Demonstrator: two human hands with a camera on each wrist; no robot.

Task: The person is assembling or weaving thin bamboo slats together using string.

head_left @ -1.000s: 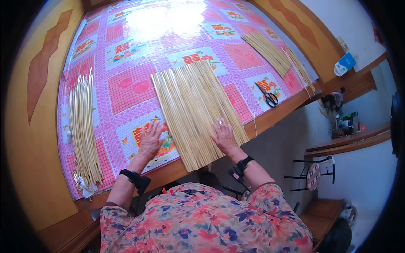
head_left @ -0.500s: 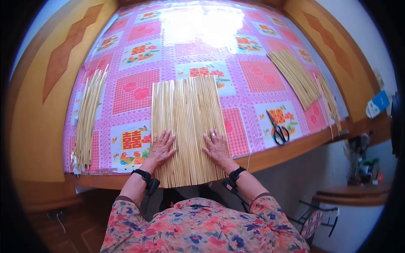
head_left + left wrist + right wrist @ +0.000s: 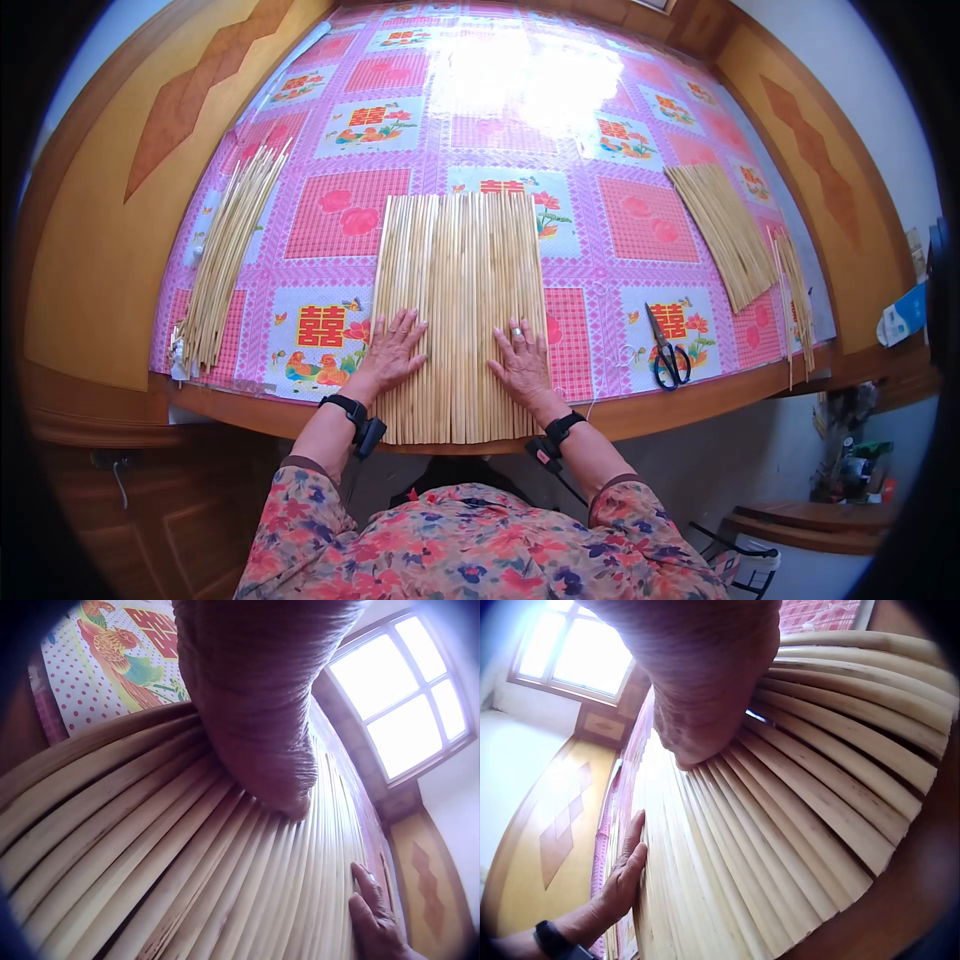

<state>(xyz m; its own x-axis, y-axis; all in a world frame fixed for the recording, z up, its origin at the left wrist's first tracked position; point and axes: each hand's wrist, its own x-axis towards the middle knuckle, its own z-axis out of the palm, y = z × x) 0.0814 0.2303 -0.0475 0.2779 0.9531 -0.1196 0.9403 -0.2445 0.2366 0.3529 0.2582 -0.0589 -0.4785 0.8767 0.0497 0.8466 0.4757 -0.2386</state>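
Note:
A mat of pale, straight reed-like stalks (image 3: 462,290) lies side by side on the patterned table cover, its near end reaching over the wooden table edge. My left hand (image 3: 391,352) rests flat on the mat's left side, fingers spread and pointing away from me. On the right side my right hand (image 3: 523,367) lies flat too, a ring on one finger. Close up in the left wrist view, the left hand (image 3: 255,742) presses on the stalks (image 3: 187,877). In the right wrist view narrow dark gaps show between the stalks (image 3: 802,810) beside the right hand (image 3: 705,690).
A loose bundle of thin stalks (image 3: 228,265) lies at the left. Black-handled scissors (image 3: 668,350) lie right of the mat. Farther right are a second flat mat of stalks (image 3: 725,230) and a few loose stalks (image 3: 793,300). Wooden panels (image 3: 130,220) flank the table.
The left hand has moved from the cover beside the mat onto its left side. The mat has turned straighter, its near end over the table edge. The head view has also shifted.

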